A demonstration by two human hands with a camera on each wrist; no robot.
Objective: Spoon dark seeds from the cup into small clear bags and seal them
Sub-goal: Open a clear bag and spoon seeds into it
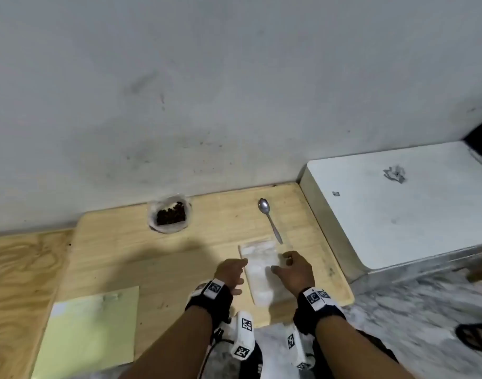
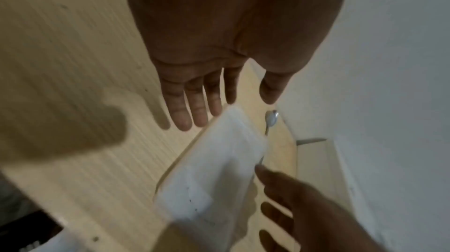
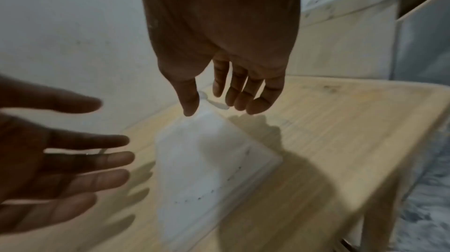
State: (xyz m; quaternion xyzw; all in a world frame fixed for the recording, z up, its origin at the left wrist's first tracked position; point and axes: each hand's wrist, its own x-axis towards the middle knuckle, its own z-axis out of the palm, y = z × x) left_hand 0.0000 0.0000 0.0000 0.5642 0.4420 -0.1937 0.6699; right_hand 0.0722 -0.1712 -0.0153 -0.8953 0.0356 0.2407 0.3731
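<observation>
A flat stack of small clear bags lies on the light wooden table. My left hand hovers at the stack's left edge with fingers straight, holding nothing. My right hand hovers over the stack's right side, fingers relaxed, also holding nothing. A metal spoon lies just beyond the bags. The cup of dark seeds stands at the table's far edge, to the left.
A pale yellow sheet lies on the table's near left. A white box-like surface stands to the right of the table. A grey wall runs right behind the table. A sandal lies on the marble floor at right.
</observation>
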